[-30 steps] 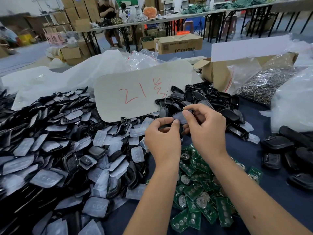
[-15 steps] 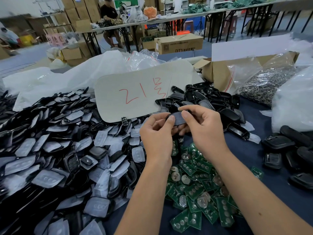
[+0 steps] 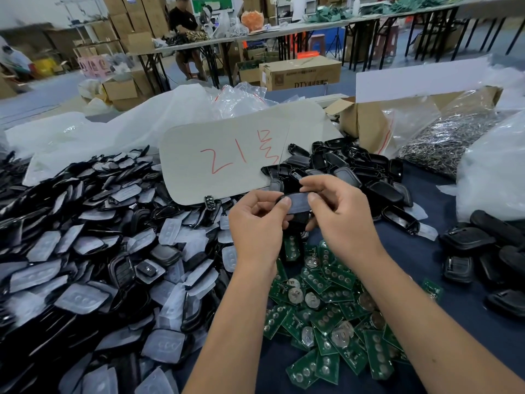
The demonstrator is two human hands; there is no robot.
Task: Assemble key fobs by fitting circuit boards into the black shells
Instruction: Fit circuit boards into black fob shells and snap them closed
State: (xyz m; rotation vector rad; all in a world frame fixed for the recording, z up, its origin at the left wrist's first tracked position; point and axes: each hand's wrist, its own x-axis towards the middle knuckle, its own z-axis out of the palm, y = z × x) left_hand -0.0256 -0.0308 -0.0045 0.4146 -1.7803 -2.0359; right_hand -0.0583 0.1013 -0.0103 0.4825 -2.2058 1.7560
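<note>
A person is working at a table covered in dark blue cloth (image 3: 426,282), seen from a camera on their head looking down at two bare forearms. Both hands are raised together over the middle of the table, sharing one small black shell (image 3: 295,207). The left hand (image 3: 255,223) is curling its fingers around the shell's left end, with the thumb pressing on top. The right hand (image 3: 341,211) is pinching the right end between thumb and fingertips, fingers bent close. A pale translucent film or pad is covering the shell's upper face; whether a board is already sitting inside cannot be told, because the fingers are hiding the cavity. Directly below the hands, a loose heap of green circuit boards (image 3: 326,314) with round silver battery clips is lying on the cloth. To the left a very large pile of shells and clear button pads (image 3: 85,265) is spreading across the table, and a smaller pile of empty black shells (image 3: 355,172) is sitting just behind the hands. A pale card with red handwriting (image 3: 227,160) is leaning behind them. It looks as if the person is preparing or seating parts in this one shell. To do this well, the grip is best kept on the shell's edges so the opening stays free, the board lined up squarely before pressing, and pressure applied evenly with both thumbs rather than at one corner, since a tilted board could jam or bend.
</note>
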